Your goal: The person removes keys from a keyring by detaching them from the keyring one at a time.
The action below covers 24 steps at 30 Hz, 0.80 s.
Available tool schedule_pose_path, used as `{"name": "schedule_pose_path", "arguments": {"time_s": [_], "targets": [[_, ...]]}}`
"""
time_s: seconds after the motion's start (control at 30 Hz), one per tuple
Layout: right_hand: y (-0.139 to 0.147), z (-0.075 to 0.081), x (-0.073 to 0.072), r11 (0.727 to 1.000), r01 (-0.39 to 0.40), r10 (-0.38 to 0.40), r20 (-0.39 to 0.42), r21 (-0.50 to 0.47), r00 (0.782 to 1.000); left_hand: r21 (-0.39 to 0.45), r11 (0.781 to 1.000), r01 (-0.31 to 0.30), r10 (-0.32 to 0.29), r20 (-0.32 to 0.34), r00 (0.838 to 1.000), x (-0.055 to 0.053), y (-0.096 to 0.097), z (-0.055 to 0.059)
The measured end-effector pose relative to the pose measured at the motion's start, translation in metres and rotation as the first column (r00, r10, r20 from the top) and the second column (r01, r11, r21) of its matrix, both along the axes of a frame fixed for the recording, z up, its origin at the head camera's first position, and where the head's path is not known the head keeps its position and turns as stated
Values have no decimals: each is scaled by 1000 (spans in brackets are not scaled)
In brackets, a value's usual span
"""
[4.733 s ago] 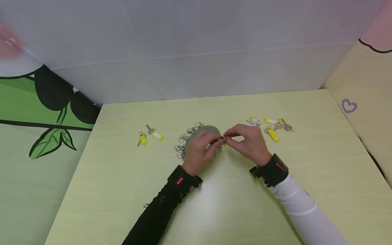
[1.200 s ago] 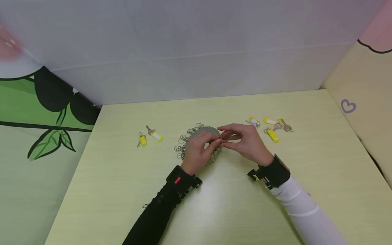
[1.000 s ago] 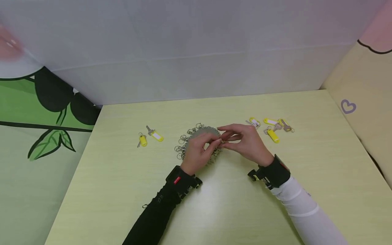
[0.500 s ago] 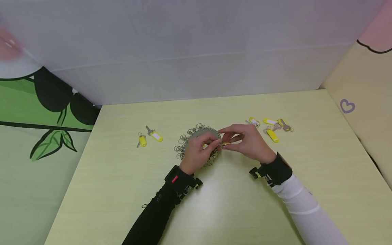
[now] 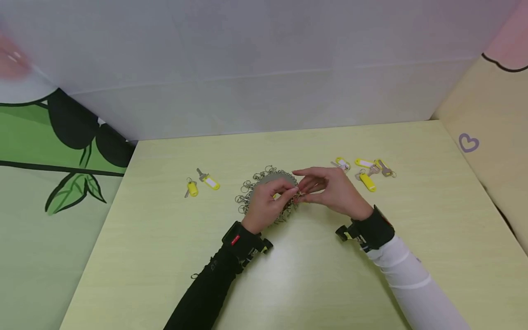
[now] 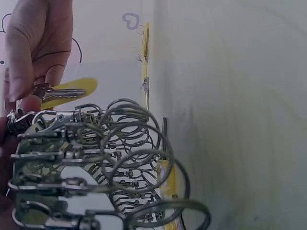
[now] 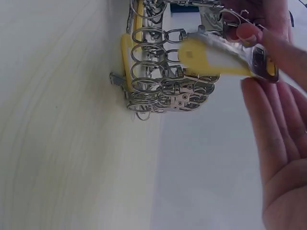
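A round grey disc (image 5: 275, 176) stands mid-table, its rim hung with many metal swivel clasps (image 7: 178, 72) ending in split rings. My left hand (image 5: 264, 204) reaches over the disc; its thumb and finger pinch a clasp (image 6: 18, 122) at the right side of the rim. My right hand (image 5: 330, 190) is close beside it, fingertips gripping the head of a silver key (image 7: 261, 64). A yellow key tag (image 7: 194, 55), blurred, hangs with that key next to the rings. Another bit of yellow tag (image 5: 275, 196) shows under my left fingers.
Two keys with yellow tags (image 5: 211, 183) lie on the table left of the disc. Several more tagged keys (image 5: 368, 182) lie to the right, behind my right hand. A grey-white wall (image 5: 268, 105) rises at the table's back edge.
My right hand has moved slightly left and turned, its index finger now stretched over the rim. The key and tag have shifted in its fingers. My left hand stays almost in place.
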State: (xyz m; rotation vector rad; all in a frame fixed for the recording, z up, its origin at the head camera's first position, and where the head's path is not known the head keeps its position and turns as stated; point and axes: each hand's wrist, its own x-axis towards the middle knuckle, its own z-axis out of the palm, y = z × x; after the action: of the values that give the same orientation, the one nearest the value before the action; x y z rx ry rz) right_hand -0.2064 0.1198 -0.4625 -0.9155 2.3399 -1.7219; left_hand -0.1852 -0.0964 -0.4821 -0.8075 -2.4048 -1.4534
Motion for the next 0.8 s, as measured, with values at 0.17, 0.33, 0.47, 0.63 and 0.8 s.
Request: {"name": "schedule_pose_path", "arguments": {"time_s": [0.17, 0.33, 0.47, 0.63, 0.8], "targets": [[-1, -2, 0, 999, -22, 20, 64, 28, 998, -44, 999, -20, 19, -36, 999, 0, 0, -2], [-1, -3, 1, 999, 13, -13, 0, 42, 1000, -68, 998, -16, 11, -73, 997, 0, 1, -2], [0, -4, 1, 999, 41, -38, -112, 26, 993, -59, 998, 9, -11, -22, 1000, 0, 1, 0], [3, -3, 1, 999, 44, -39, -187, 24, 982, 76, 994, 83, -98, 220, 971, -2, -3, 3], [5, -1, 0, 998, 38, -26, -223, 48, 975, 137, 986, 93, -132, 317, 939, -4, -7, 1]]}}
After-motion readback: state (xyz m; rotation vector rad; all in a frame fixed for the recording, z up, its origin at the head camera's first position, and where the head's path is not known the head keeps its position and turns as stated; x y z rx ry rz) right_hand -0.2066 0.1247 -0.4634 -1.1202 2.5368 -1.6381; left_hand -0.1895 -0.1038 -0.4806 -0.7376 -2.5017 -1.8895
